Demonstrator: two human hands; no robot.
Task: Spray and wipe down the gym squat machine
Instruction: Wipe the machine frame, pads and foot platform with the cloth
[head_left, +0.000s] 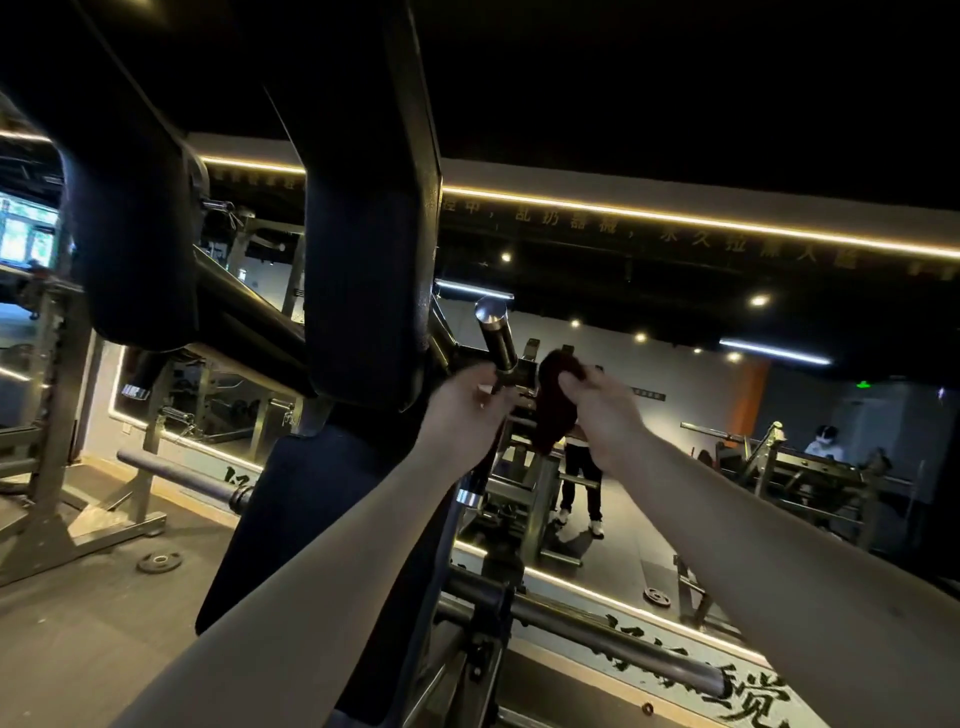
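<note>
Squat machine (421, 171), head view: its dark shoulder pads (135, 249) hang above and left of both hands, and a chrome weight peg (496, 332) angles up just above the left hand (465, 410). The right hand (605, 415) pinches a dark red cloth (550, 410) in curled fingers, between the two hands. The left hand reaches the peg's base; its grip cannot be told. The cloth looks soft, light and limp, best kept bunched. The steel frame is probably rigid, heavy and slick; the pads should yield slightly.
</note>
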